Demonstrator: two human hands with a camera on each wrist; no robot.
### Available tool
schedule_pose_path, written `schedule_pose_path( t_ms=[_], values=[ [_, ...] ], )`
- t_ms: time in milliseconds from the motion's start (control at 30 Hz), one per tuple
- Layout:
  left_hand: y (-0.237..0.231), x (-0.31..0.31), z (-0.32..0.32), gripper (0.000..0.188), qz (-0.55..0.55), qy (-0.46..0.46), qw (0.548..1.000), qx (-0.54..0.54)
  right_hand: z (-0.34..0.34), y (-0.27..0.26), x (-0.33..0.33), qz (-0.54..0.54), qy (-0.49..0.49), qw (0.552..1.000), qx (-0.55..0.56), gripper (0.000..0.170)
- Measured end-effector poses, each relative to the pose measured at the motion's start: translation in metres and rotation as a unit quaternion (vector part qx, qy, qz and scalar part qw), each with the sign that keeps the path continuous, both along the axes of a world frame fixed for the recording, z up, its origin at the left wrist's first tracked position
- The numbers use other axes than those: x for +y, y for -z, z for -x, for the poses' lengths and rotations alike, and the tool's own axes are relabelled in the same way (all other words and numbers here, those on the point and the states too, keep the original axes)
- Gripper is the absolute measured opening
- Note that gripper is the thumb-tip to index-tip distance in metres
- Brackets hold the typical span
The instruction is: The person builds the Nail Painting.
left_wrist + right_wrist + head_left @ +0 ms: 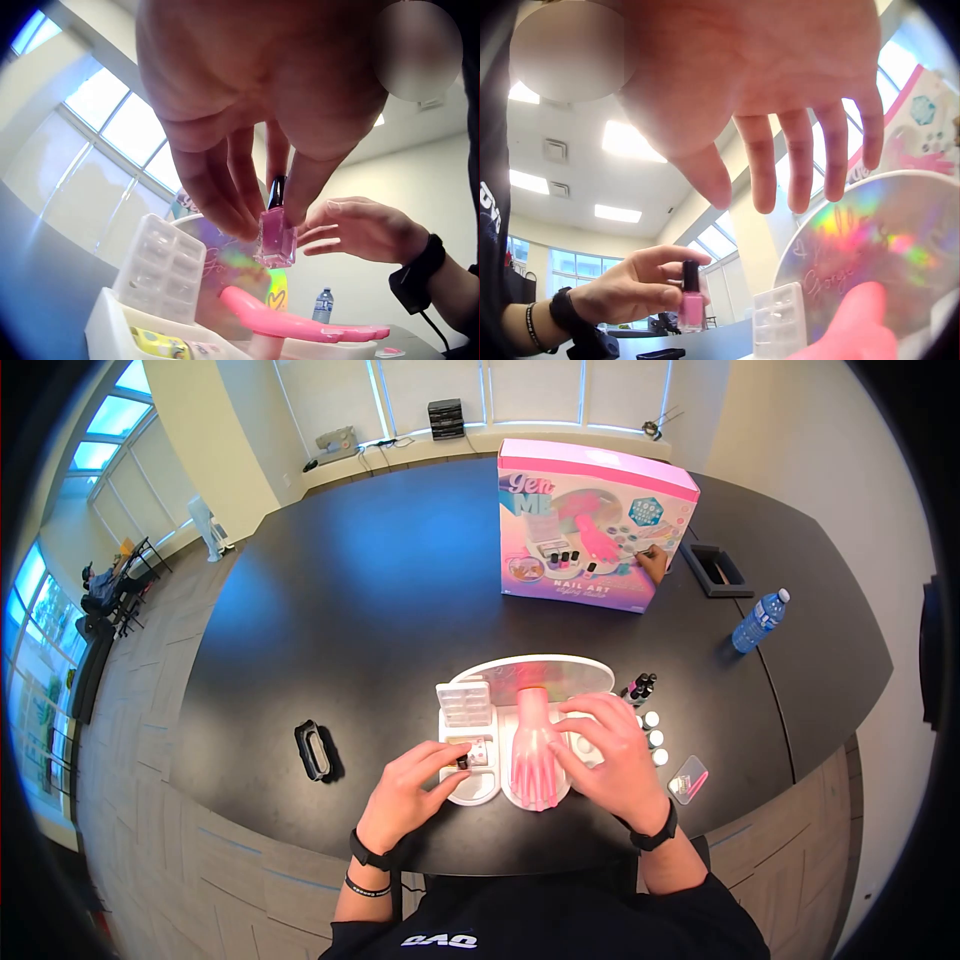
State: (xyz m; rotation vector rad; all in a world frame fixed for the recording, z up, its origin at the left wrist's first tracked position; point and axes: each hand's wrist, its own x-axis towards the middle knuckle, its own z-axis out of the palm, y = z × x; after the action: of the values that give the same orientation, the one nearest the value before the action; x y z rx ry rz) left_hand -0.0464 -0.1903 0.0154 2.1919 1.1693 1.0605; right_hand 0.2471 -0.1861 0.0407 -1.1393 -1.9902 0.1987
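My left hand (405,788) pinches a small nail polish bottle (277,244), pink with a black cap, between thumb and fingers. In the head view it hovers over the left compartment of a white nail art station (478,792). A pink plastic model hand (535,745) lies at the station's middle, in front of a rounded mirror (505,678). Over the model hand's right side is my right hand (625,760), holding nothing, its fingers spread in the right wrist view. A clear divided case (166,266) stands raised at the station's left, with a yellow patterned roll (159,343) below it.
Black-capped bottles (640,688), white-capped pots (655,740) and a clear case with a pink tool (688,780) sit right of the station. Behind stand a nail art box (595,530) and a water bottle (760,622). A black looped object (314,750) lies left.
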Motion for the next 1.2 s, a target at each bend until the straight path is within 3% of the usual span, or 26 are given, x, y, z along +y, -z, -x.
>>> schedule_pose_path(
  t_ms=[533, 1200],
  values=[
    [0.030, 0.004, 0.022, 0.023, 0.100, 0.026, 0.993, 0.052, -0.070, 0.012, 0.003, 0.007, 0.136, 0.991, -0.016, 0.017],
    [0.034, 0.002, 0.016, 0.021, 0.093, -0.006, 0.991, 0.093, -0.110, 0.038, 0.028, 0.005, 0.248, 0.968, -0.047, 0.016]
  ],
)
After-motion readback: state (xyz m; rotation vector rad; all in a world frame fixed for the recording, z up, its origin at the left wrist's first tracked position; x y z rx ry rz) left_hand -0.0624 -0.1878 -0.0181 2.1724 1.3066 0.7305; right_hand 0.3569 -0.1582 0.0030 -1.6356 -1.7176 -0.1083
